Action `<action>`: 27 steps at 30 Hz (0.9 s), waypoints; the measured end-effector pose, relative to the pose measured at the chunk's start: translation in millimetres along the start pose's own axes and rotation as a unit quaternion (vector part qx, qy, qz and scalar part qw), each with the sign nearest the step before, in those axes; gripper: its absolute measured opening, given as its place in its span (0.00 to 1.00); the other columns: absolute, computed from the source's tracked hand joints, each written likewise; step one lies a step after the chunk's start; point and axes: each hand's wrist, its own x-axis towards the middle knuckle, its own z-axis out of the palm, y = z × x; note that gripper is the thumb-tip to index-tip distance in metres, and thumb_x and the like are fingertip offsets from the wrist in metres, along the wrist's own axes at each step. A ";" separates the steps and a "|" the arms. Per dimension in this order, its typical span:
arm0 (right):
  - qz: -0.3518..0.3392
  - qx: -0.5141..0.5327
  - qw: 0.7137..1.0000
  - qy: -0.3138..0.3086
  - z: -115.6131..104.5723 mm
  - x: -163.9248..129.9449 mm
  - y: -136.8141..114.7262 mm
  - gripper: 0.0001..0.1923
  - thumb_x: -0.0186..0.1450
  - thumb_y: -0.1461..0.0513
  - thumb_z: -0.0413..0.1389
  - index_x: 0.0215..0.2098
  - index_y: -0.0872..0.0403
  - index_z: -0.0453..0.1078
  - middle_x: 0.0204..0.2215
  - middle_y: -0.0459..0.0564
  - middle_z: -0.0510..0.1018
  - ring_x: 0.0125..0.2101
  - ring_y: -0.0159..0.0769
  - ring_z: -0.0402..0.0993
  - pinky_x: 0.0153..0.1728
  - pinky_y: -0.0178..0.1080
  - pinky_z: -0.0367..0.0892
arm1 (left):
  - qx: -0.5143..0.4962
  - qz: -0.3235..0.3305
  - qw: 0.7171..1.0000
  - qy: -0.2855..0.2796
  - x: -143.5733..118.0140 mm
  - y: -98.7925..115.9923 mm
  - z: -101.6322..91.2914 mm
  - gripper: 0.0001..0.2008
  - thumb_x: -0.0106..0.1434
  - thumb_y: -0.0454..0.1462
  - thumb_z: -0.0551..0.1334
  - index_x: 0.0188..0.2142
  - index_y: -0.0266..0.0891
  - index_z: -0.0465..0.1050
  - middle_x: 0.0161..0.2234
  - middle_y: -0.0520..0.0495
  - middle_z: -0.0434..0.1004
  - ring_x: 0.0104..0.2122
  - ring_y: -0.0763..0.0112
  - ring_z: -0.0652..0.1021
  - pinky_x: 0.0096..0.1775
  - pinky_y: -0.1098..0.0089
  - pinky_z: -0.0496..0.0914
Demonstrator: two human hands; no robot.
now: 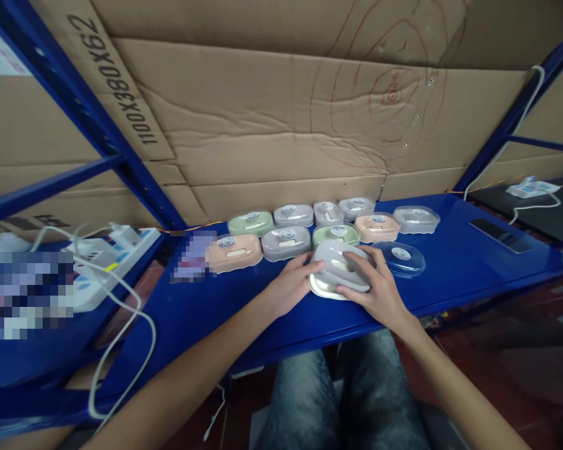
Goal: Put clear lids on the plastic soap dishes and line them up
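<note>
While left hand [291,286] steadies it, right hand [373,284] clasps rounded glossy grey plastic box [340,265].

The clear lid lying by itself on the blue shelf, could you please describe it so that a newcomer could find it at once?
On the blue shelf, find the two rows of small pastel boxes in front of the cardboard. The clear lid lies at the right end of the front row, just beyond the right hand. Unlike its neighbours, it is see-through, with no coloured box beneath.
</note>
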 end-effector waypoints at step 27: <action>-0.058 0.006 0.996 -0.068 -9.4 -0.6 -7.3 0.30 0.73 0.51 0.67 0.71 0.41 0.72 0.74 0.58 0.59 0.74 0.59 0.62 0.72 0.60 0.68 | -0.115 -0.080 0.989 0.038 -1.9 6.9 1.2 0.26 0.75 0.51 0.66 0.61 0.33 0.79 0.59 0.30 0.84 0.60 0.41 0.82 0.59 0.44 0.79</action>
